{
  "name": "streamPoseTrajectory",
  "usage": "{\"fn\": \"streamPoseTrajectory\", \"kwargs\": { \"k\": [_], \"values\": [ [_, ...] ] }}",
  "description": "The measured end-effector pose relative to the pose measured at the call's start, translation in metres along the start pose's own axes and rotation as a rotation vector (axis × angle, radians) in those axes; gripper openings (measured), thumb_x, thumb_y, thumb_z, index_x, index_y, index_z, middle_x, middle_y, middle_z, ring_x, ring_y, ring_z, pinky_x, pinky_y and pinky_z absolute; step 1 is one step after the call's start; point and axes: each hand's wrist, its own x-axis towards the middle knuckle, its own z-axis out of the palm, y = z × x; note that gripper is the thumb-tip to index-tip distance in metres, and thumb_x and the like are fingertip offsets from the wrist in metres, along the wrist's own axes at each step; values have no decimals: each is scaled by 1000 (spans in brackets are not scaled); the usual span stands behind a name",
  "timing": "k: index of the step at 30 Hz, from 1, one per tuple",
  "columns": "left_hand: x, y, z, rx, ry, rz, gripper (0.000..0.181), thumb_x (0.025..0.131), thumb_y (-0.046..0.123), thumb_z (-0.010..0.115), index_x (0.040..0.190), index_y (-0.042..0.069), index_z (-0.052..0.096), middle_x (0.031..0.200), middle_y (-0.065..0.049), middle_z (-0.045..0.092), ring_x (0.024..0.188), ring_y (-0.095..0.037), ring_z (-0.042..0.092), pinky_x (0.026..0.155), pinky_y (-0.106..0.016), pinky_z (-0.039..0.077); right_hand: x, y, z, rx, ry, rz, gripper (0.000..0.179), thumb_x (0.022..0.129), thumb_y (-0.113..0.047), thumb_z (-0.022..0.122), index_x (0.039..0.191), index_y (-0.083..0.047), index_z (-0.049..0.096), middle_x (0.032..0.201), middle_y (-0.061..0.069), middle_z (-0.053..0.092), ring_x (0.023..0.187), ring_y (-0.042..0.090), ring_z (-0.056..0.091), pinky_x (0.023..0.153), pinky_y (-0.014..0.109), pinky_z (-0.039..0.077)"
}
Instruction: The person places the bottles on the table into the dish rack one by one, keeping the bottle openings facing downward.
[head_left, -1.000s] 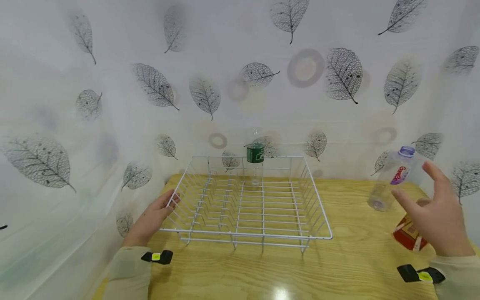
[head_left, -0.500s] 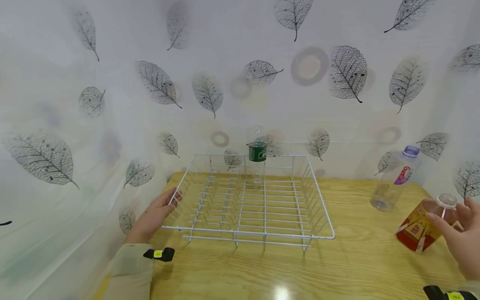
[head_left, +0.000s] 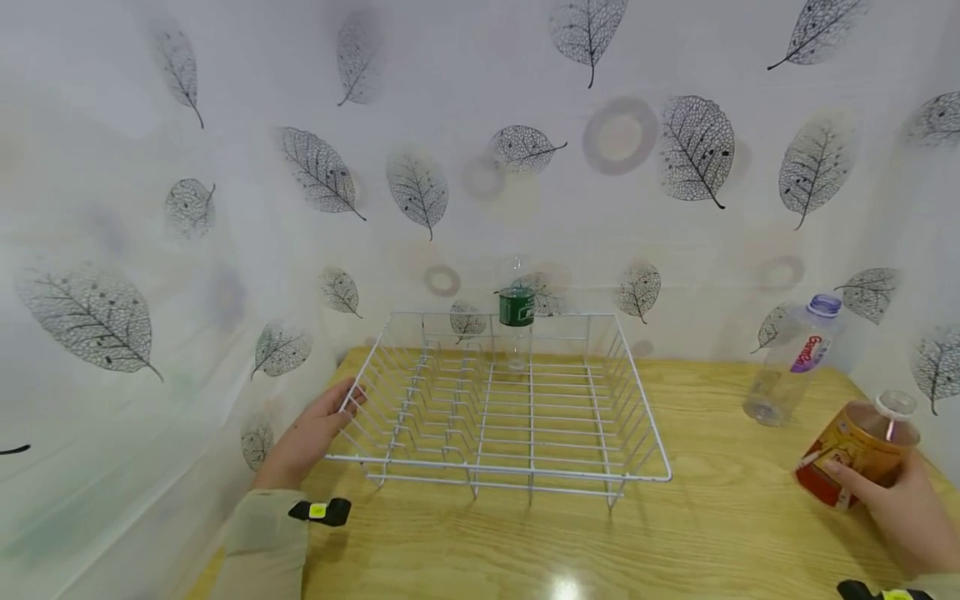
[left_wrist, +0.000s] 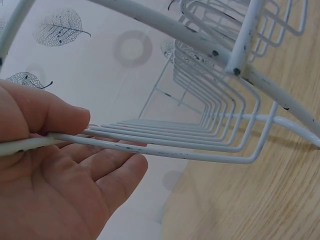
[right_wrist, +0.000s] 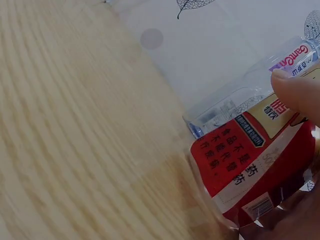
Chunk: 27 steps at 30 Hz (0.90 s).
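A white wire dish rack (head_left: 480, 467) stands on the table. On its left side my left hand (head_left: 303, 437) holds the rim; in the left wrist view the thumb lies above the wire and the fingers below. At the right, my right hand (head_left: 911, 508) grips a plastic bottle with a red and yellow label (head_left: 851, 454). Its thumb presses the label's front, and the other fingers are mostly hidden behind the bottle. The right wrist view shows this red label (right_wrist: 235, 160) close up, with the bottle leaning. No cap is seen on its white neck.
Behind the held bottle stands a clear bottle with a purple neck (head_left: 787, 375). Another clear bottle, with a green label (head_left: 517, 307), stands at the rack's far side. A leaf-print curtain (head_left: 480, 200) hangs behind and left of the wooden table (head_left: 450, 550).
My right hand moved from above the red-labelled bottle round to its right side, then took hold of its body. The left hand stays on the rack's rim.
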Motion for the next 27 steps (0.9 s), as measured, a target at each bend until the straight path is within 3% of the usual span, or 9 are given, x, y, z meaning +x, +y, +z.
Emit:
{"fn": "streamPoseTrajectory", "kwargs": {
  "k": [2, 5, 8, 9, 10, 19, 22, 25, 27],
  "values": [
    [0, 1, 0, 1, -1, 5, 60, 111, 12, 36, 163, 5, 6, 161, -22, 28, 148, -41, 23, 119, -59, 16, 1, 3, 1, -46, -14, 12, 87, 101, -29, 65, 164, -24, 7, 137, 11, 41, 100, -7, 40, 64, 10, 41],
    [-1, 4, 0, -3, -4, 13, 60, 111, 9, 34, 163, 3, 5, 161, -25, 25, 148, -42, 23, 119, -59, 16, 2, 6, 3, -105, -33, 53, 91, 101, -33, 63, 162, -5, 2, 144, 37, 29, 115, 29, 50, 89, 35, 53],
    [-2, 6, 0, -12, -7, 12, 59, 110, 7, 32, 163, 4, 4, 162, -26, 23, 148, -42, 23, 119, -58, 16, 2, 6, 3, -126, -51, 85, 92, 103, -34, 59, 156, 10, -2, 145, 47, 21, 123, 65, 31, 100, 71, 37],
    [-2, 6, 0, -14, -7, 10, 59, 110, 7, 32, 163, 4, 4, 162, -26, 23, 148, -42, 23, 119, -58, 17, 2, 6, 3, -120, -53, 91, 92, 103, -34, 58, 155, 11, -2, 145, 48, 20, 124, 67, 30, 98, 77, 30],
    [-2, 6, 0, -16, -8, 8, 59, 110, 7, 32, 163, 4, 4, 162, -25, 23, 148, -42, 23, 119, -58, 17, 1, 5, 3, -124, -52, 93, 91, 104, -34, 57, 155, 13, -2, 145, 49, 20, 124, 68, 30, 97, 77, 30],
    [0, 2, 0, -26, -10, -2, 61, 110, 9, 34, 162, 3, 3, 163, -25, 22, 150, -40, 20, 119, -56, 18, 0, -9, 2, -162, -88, 81, 90, 104, -37, 57, 153, 16, 3, 141, 49, 26, 120, 67, 36, 88, 72, 43],
    [0, 2, 0, -28, -12, 1, 61, 111, 10, 34, 162, 3, 3, 163, -25, 21, 150, -40, 18, 119, -57, 16, 1, -19, 3, -177, -116, 40, 90, 103, -38, 59, 152, 17, 8, 139, 48, 30, 114, 59, 46, 76, 45, 56],
    [-1, 3, 1, -22, -7, -8, 61, 112, 14, 35, 163, 5, 3, 163, -23, 22, 151, -39, 15, 119, -58, 13, 1, -32, 3, -167, -153, 4, 88, 102, -38, 61, 150, 17, 12, 138, 45, 35, 106, 48, 53, 64, 22, 51],
    [-2, 5, 1, -23, -4, -18, 61, 112, 17, 35, 163, 7, 3, 163, -23, 22, 152, -39, 13, 119, -59, 11, 0, -41, 5, -159, -173, -16, 87, 101, -38, 64, 149, 16, 14, 136, 43, 37, 103, 40, 57, 61, 17, 48]
  ]
}}
